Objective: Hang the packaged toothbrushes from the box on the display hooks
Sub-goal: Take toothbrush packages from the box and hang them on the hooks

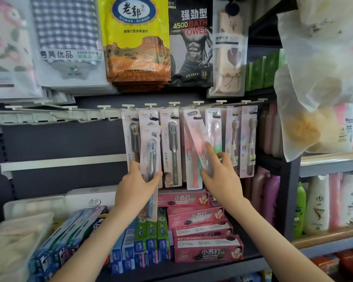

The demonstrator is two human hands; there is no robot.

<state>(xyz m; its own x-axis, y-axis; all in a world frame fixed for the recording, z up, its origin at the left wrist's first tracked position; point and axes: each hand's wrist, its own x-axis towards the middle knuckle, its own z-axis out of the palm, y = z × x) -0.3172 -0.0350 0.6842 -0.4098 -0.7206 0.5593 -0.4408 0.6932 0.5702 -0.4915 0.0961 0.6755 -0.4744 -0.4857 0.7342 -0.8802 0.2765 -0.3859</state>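
**A:** Item one, the left hand?

**B:** I log the left hand [137, 186] at 7 o'clock of centre, fingers wrapped round a blue-handled toothbrush pack [151, 157]. The pack stands upright in front of the hung packs [170, 149], with its top edge below the display hooks [172, 103].

**A:** Item two, the right hand?

**B:** The right hand [220, 176] is at 5 o'clock. Its thumb and fingers pinch the lower end of a pink toothbrush pack [197, 137], and the index finger lies along the pack's face. The pack tilts, with its top toward 11 o'clock, up at the hook row. I cannot tell whether it sits on a hook.

**A:** Surroundings?

**B:**
- Bath towel packets [137, 37] at 12 o'clock, above the hooks.
- Toothpaste boxes [194, 216] on the shelf at 6 o'clock.
- Bottles [318, 202] at 4 o'clock.
- A pale plastic bag [318, 82] at 2 o'clock.
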